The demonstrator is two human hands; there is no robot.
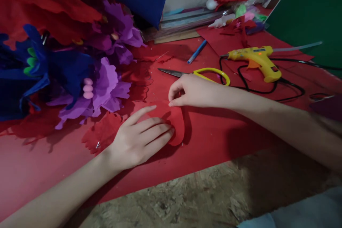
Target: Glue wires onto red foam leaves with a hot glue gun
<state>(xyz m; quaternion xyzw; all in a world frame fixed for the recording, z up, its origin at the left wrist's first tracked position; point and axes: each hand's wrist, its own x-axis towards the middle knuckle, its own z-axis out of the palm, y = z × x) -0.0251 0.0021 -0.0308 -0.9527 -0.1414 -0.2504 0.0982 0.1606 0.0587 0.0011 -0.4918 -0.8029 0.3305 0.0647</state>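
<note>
A red piece of paper or cloth with a rounded edge lies on the red-covered table, partly hidden under my fingers. My left hand rests flat on it from the left, fingers stretched out and slightly apart. At its upper edge, the thumb and forefinger of my right hand pinch the piece. Just behind that hand lie scissors with yellow handles, their blades pointing left. A scalloped dark red piece lies to the left of my left hand.
Large red, blue and purple flowers crowd the left side. A yellow glue gun with a black cord lies at the right, near a blue pen. Wrapped strips and craft scraps lie at the back; a green board leans at right.
</note>
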